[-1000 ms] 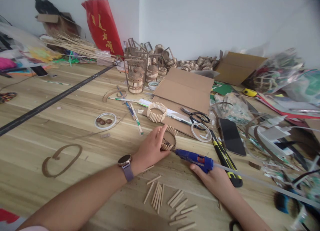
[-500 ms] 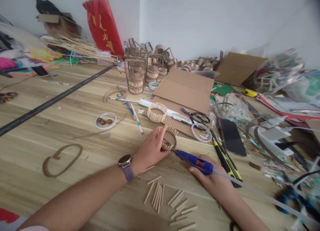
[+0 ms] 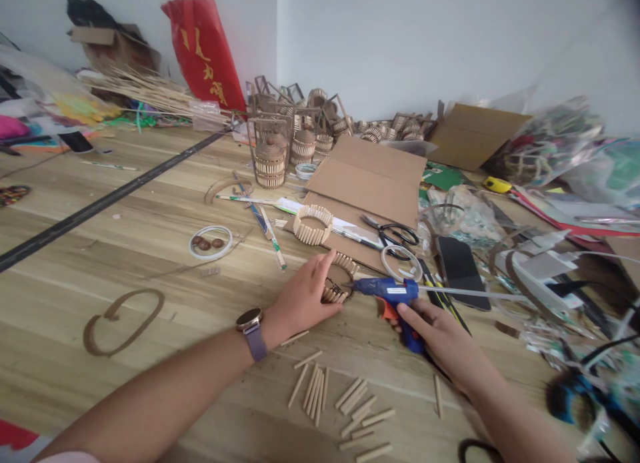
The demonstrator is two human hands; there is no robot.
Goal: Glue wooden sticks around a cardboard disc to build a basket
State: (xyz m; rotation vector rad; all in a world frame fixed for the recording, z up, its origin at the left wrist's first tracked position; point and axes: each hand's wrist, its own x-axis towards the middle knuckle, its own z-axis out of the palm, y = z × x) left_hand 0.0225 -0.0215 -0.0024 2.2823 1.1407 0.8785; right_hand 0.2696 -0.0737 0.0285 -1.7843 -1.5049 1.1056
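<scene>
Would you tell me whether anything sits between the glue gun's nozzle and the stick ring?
Nothing visible does. The glue gun in the right hand points its nozzle at the stick ring from its right edge; the left hand grips the ring's left side, clear of that gap.

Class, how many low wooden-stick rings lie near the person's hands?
2. One stick ring lies on the cardboard; the other ring is held by the left hand, beside the glue gun. The back pile may hide more.
</scene>
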